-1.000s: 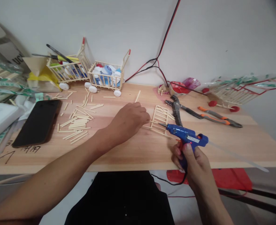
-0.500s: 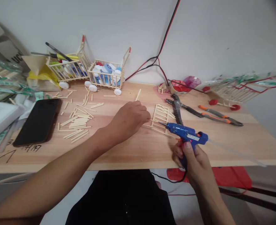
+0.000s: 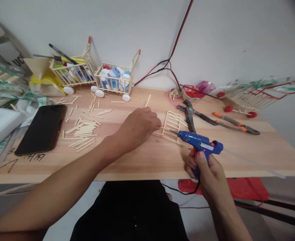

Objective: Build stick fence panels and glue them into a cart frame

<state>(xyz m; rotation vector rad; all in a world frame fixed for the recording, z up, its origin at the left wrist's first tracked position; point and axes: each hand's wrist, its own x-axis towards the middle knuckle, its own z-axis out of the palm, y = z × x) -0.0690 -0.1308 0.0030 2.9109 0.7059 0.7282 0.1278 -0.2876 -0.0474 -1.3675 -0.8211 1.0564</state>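
My left hand is closed in a pinch over the middle of the table, with a thin wooden stick poking out from the fingertips. My right hand grips a blue glue gun, its nozzle pointing left at the end of that stick. A clear glue stick trails from the gun's back. Just behind the nozzle lies a small ladder-like frame of sticks, partly hidden by the gun. Left of my left hand is a pile of short wooden sticks.
Two stick-built carts stand by the wall, filled with bottle caps and other items. A phone lies at left. Behind the gun are slip-joint pliers and orange-grey pliers. A red-wheeled cart stands at right.
Both hands hold almost the same pose. The stick at my left fingertips shows a little more clearly beside the nozzle, and the view has shifted very slightly.
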